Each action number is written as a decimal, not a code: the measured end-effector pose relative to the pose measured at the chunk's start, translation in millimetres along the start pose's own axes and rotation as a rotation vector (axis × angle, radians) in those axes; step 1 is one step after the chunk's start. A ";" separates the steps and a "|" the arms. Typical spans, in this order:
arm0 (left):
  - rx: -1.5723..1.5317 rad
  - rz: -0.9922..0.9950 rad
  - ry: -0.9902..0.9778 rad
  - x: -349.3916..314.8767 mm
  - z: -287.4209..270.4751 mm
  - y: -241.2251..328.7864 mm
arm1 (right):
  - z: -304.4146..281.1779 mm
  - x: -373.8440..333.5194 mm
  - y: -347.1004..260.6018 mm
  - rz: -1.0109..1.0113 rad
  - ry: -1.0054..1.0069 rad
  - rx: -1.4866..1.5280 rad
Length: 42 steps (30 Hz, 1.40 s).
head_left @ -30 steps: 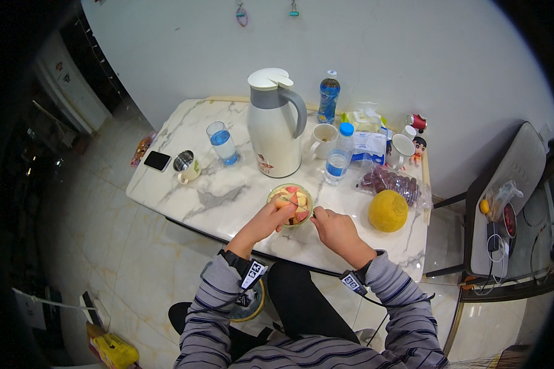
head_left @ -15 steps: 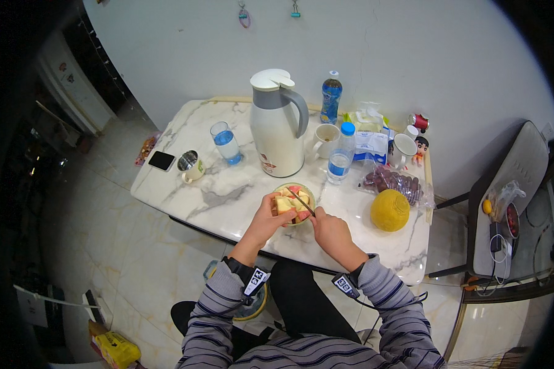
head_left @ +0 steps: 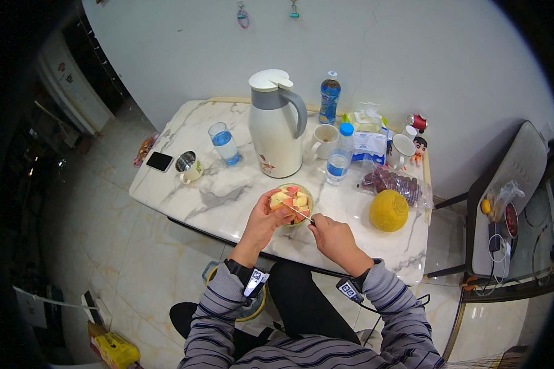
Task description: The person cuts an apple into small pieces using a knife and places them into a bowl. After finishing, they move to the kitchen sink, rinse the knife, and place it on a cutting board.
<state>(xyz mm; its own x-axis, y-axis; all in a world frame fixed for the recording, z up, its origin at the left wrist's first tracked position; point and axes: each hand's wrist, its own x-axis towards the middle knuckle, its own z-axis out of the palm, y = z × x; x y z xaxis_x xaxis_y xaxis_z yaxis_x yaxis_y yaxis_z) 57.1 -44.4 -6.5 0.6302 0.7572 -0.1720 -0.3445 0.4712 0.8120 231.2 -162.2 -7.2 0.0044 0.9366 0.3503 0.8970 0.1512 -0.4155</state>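
Over a bowl [head_left: 313,200] near the table's front edge, my left hand [head_left: 260,222] is closed on an apple piece [head_left: 282,203] with reddish skin and pale flesh. My right hand [head_left: 337,241] grips a small knife [head_left: 303,214] by its dark handle. Its thin blade points left and away from me, against or just beside the held apple. Cut apple chunks [head_left: 300,200] fill the bowl beneath. My left fingers partly hide the bowl's near left side.
Behind the bowl stands a large white thermos jug [head_left: 276,132]. A water bottle [head_left: 338,161], a mug [head_left: 324,140] and bagged grapes [head_left: 393,182] are to the right, with a yellow round fruit [head_left: 388,211] nearer. A glass [head_left: 225,144], a cup [head_left: 189,166] and a phone [head_left: 159,162] lie left.
The knife blade has come lower and turned, now showing a bright face. My left hand has tilted the apple piece, and more chunks in the bowl show.
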 end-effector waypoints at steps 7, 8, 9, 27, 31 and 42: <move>0.208 0.144 -0.126 1.0 1.5 -1.1 | -0.2 -1.4 0.1 -0.034 0.007 -0.106; 0.213 0.132 -0.152 2.3 -0.9 -0.8 | -0.4 -0.9 0.0 -0.036 0.005 -0.113; 0.219 0.117 -0.163 3.7 -3.0 -0.8 | -0.5 0.2 0.1 -0.039 0.004 -0.120; -0.024 -0.154 -0.408 8.6 -11.6 0.2 | -6.2 10.0 -1.6 -0.036 0.005 0.085; 0.079 -0.033 -0.363 7.4 -9.7 -1.3 | -6.6 11.5 -1.7 -0.026 -0.009 0.068; 0.005 -0.152 -0.515 14.0 -21.2 -6.0 | -7.1 15.4 0.0 -0.018 -0.042 0.048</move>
<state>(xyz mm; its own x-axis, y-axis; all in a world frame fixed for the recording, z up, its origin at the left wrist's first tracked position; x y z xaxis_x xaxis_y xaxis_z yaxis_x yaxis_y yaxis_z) 53.2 -27.0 -25.7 0.9328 0.3603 0.0071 -0.2205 0.5552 0.8019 234.3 -150.1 4.2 -0.0314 0.9458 0.3231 0.8747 0.1825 -0.4491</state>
